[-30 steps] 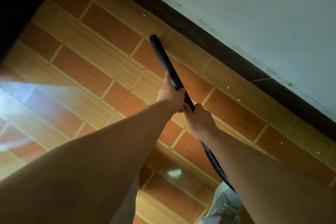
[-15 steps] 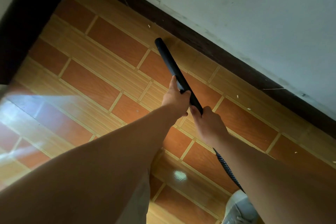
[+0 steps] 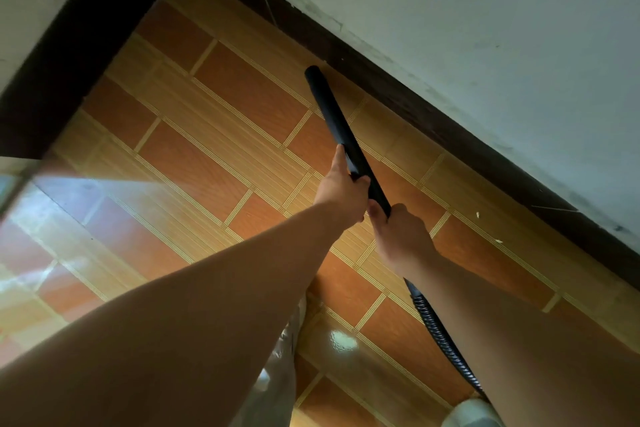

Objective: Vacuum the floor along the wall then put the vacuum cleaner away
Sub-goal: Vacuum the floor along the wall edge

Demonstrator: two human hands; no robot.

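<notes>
The black tube (image 3: 332, 114) slants over the floor (image 3: 207, 149), its tip just beside the dark baseboard (image 3: 433, 128) under the wall (image 3: 485, 28), near the floor's far corner; the left hand (image 3: 341, 191) grips it mid-length, thumb lying along it; the right hand (image 3: 401, 236) grips its near end; a ribbed hose (image 3: 440, 333) trails back under the right arm; pale crumbs (image 3: 498, 241) lie along the baseboard.

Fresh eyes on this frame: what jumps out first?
The black vacuum tube runs diagonally through the centre, tip near the dark baseboard. The left grip holds it ahead of the right grip, ribbed hose behind. Pale crumbs lie by the baseboard at right.
</notes>
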